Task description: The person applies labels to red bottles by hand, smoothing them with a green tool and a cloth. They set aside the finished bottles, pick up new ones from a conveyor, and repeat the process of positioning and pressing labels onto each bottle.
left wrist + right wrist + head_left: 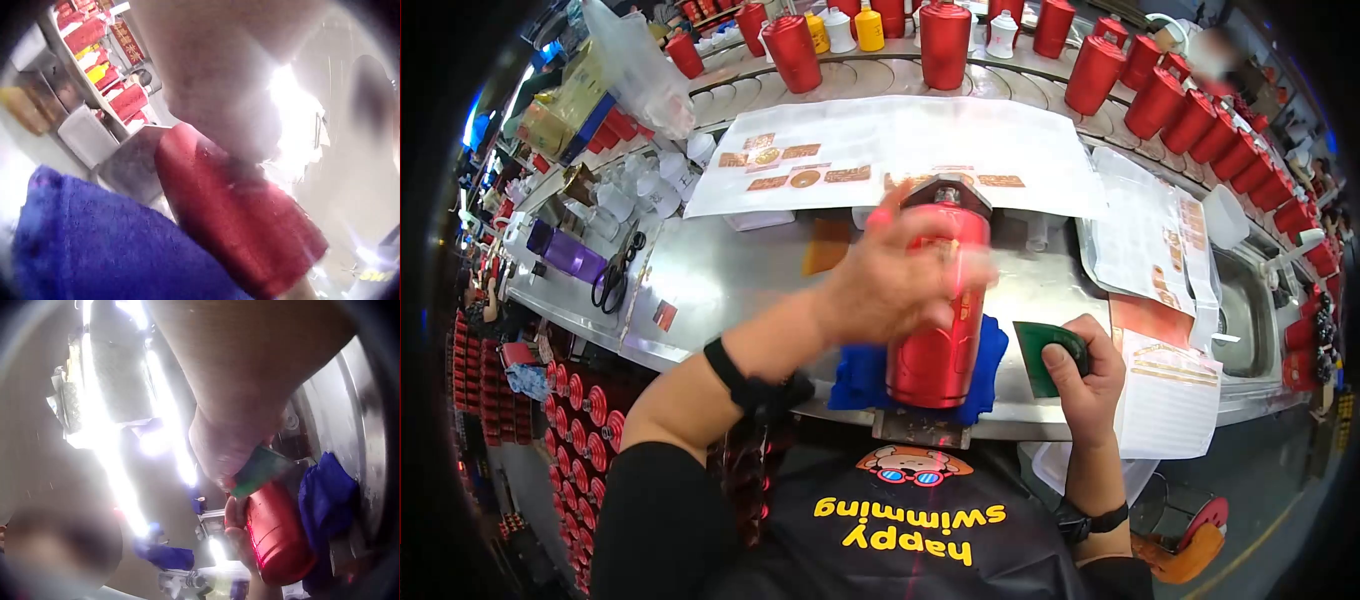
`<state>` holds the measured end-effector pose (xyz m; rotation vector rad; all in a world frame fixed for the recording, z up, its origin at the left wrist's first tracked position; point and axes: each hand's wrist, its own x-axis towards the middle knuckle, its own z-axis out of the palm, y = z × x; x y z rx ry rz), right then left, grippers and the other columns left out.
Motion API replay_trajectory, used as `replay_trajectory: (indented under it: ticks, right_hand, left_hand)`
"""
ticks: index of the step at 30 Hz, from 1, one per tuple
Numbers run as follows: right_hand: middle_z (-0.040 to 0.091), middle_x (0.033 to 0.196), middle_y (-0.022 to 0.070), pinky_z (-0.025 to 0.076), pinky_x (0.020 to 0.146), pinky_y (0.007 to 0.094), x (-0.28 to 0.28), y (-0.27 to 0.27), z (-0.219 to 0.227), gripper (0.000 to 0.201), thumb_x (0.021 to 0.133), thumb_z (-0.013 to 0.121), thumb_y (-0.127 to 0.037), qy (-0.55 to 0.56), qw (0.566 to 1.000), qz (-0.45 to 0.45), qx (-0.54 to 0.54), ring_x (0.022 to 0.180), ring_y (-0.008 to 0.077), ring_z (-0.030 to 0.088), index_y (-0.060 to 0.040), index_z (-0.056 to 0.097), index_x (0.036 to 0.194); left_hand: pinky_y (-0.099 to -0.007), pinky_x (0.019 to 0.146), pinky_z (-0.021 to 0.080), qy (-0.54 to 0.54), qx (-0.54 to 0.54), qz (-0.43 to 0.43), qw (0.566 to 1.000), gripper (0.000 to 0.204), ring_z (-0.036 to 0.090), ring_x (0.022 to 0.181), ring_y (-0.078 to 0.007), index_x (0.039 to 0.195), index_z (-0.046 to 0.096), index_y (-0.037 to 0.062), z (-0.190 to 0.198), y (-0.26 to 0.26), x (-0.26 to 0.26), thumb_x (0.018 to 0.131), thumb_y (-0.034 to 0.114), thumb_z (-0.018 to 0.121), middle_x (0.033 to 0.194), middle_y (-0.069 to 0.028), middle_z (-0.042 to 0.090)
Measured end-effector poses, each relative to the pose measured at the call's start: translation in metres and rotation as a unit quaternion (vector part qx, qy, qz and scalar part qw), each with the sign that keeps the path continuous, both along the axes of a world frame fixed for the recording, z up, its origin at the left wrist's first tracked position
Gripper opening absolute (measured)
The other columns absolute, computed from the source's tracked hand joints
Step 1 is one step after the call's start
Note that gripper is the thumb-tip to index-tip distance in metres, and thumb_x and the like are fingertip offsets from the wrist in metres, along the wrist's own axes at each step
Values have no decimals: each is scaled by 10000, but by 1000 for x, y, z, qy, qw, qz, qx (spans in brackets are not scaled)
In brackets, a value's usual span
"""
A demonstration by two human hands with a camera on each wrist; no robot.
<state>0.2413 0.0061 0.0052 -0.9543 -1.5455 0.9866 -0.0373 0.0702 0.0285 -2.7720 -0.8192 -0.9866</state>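
Observation:
A shiny red bottle [935, 350] lies on a folded blue cloth [990, 370] at the near edge of the steel bench, its neck pointing away and a gold print on its side. Blurred in the head view, my left hand [890, 275] reaches across the upper part of this bottle with its fingers spread. In my right hand [1090, 375] is a green scraper [1035, 355], pinched between thumb and fingers to the bottle's right. The right wrist view has the scraper [259, 472] overlapping the bottle's upper end. In the left wrist view the bottle [231, 219] lies beside the cloth [112, 240].
White sheets with gold-red labels [800, 160] lie beyond the bottle, with more sheets [1150, 230] on the right. Red bottles [945, 45] line a curved conveyor. Scissors [615, 275] and a purple bottle [565, 250] sit at left; a sink [1250, 310] is at right.

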Motion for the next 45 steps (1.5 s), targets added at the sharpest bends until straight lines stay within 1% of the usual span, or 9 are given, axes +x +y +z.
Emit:
replay_trajectory:
  ticks: [4, 10, 12, 17, 27, 30, 33, 41, 45]
  right_hand:
    - [599, 869, 12, 433, 685, 209, 8, -5, 5, 211, 934, 676, -144, 32, 997, -26, -60, 758, 67, 527, 3, 591, 1060]
    - [568, 1358, 188, 504, 898, 303, 11, 51, 42, 260, 953, 509, 24, -143, 983, -19, 117, 1119, 219, 615, 15, 616, 1190]
    - [530, 1395, 212, 490, 982, 370, 15, 93, 43, 303, 873, 506, 105, -281, 943, -7, 177, 1181, 333, 595, 14, 675, 1108]
    - [529, 1416, 144, 447, 1048, 418, -9, 198, 21, 379, 894, 493, 8, -579, 796, 44, 171, 1310, 319, 486, -125, 706, 1178]
    - [533, 1403, 128, 460, 1031, 420, -61, 246, 29, 483, 898, 469, -36, -708, 705, 21, 35, 1277, 343, 490, -219, 628, 1317]
    - [532, 1377, 97, 458, 997, 516, -55, 268, 11, 397, 1000, 410, -182, -675, 723, 39, 145, 1277, 312, 486, -258, 599, 1341]
    - [539, 1352, 111, 450, 987, 539, -65, 261, 14, 374, 1024, 384, -228, -678, 730, 64, 62, 1281, 320, 478, -212, 592, 1335]
    - [567, 1284, 109, 455, 958, 549, -25, 309, 10, 323, 1013, 423, -282, -751, 654, -67, 56, 1268, 331, 488, -215, 616, 1264]
    - [613, 1239, 139, 482, 962, 449, 32, 364, -17, 332, 923, 592, -359, -643, 744, -173, 64, 1234, 334, 541, -165, 701, 1170]
  left_hand:
    - [-527, 1202, 85, -14, -49, 5, 999, 554, 484, 1247, -226, 1251, 659, 235, -6, -33, -9, 964, 619, 383, 1189, 43, 660]
    - [-541, 1181, 91, -82, -56, 85, 991, 547, 456, 1286, -283, 1352, 598, 187, -2, -6, -8, 1001, 555, 397, 1242, -18, 665]
    - [-541, 1179, 93, -74, -68, 89, 991, 547, 441, 1301, -282, 1373, 580, 178, -7, -22, -10, 1004, 542, 403, 1263, -25, 658]
    - [-503, 1188, 142, -104, -89, 86, 987, 535, 416, 1332, -279, 1385, 567, 149, -17, -54, -13, 1017, 502, 406, 1251, -42, 665]
    - [-512, 1141, 249, -116, -131, 81, 981, 565, 449, 1279, -302, 1381, 573, 148, -8, -47, -30, 994, 535, 435, 1114, -39, 706]
    - [-512, 1107, 301, -127, -125, 79, 981, 571, 466, 1254, -312, 1380, 571, 131, -10, -40, -34, 989, 528, 448, 1168, -60, 688]
    - [-510, 1089, 327, -133, -130, 86, 979, 574, 480, 1236, -324, 1374, 570, 106, -7, -38, -38, 985, 515, 466, 1229, -78, 662]
    - [-498, 1055, 357, -107, -140, 108, 978, 535, 493, 1222, -341, 1326, 580, 73, -1, -31, -48, 987, 477, 495, 1217, -107, 656]
    - [-488, 1041, 373, -122, -172, 118, 970, 522, 492, 1227, -357, 1308, 586, 68, -10, -35, -55, 980, 468, 519, 1170, -128, 658]
